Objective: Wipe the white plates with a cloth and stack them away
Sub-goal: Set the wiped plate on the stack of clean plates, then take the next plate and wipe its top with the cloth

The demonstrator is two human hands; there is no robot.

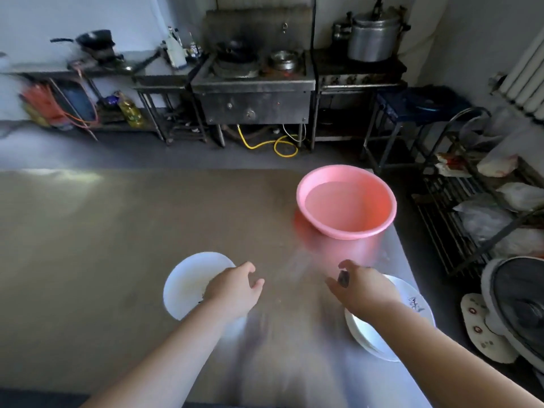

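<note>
Two white plates lie on the steel table. The plain left plate is partly covered by my left hand, which hovers over its right edge with fingers loosely curled and holds nothing. The right plate, with a blue floral print on its rim, sits at the table's right edge under my right hand and forearm. That hand's fingers are relaxed; a small dark patch shows by the thumb, too blurred to identify. No cloth is in view.
A pink basin holding water stands on the table beyond my right hand. A wire rack with bags and a fan stand right of the table. Stoves and pots line the far wall.
</note>
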